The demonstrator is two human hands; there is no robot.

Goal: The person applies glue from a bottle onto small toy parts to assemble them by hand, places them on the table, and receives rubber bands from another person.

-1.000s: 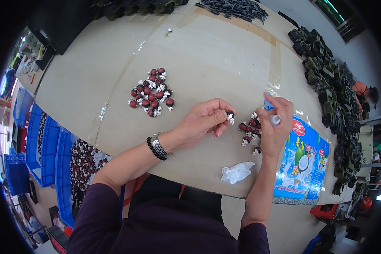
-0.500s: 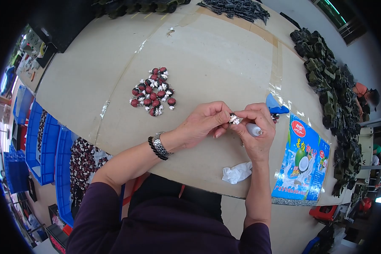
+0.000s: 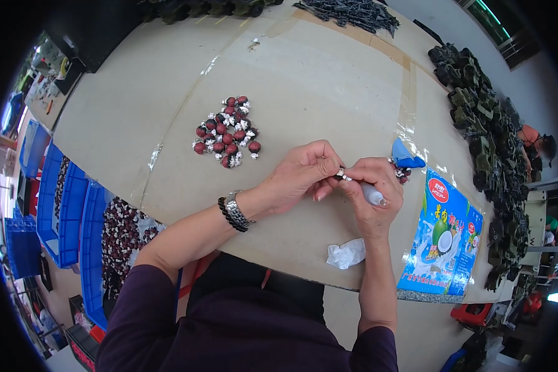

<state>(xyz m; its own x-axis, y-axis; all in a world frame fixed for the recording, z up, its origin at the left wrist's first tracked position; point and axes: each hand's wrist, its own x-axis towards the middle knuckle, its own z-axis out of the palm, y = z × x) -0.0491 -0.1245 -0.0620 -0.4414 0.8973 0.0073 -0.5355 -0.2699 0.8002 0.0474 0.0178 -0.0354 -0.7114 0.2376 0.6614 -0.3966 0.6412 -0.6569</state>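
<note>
My left hand (image 3: 304, 177) pinches a small dark-and-white piece (image 3: 343, 176) between thumb and finger. The fingertips of my right hand (image 3: 376, 192) meet it from the other side, and a small white bottle (image 3: 373, 195) is tucked in that palm. Farther left on the table lies a pile of red, black and white pieces (image 3: 227, 133). Beyond my right hand are a blue object (image 3: 405, 155) and more red pieces (image 3: 401, 172), partly hidden. A crumpled white tissue (image 3: 346, 254) rests near the table edge, beside my right forearm.
A blue printed cardboard sheet (image 3: 441, 239) covers the right part of the table (image 3: 304, 80). Green toy vehicles (image 3: 477, 130) line the right side; dark parts (image 3: 353, 13) are heaped at the back. Blue bins (image 3: 93, 248) stand left. A person (image 3: 530, 139) is at far right.
My right hand has moved left from the red pieces to meet my left hand at the small piece. The blue object now shows beyond it, and the red pieces are largely covered.
</note>
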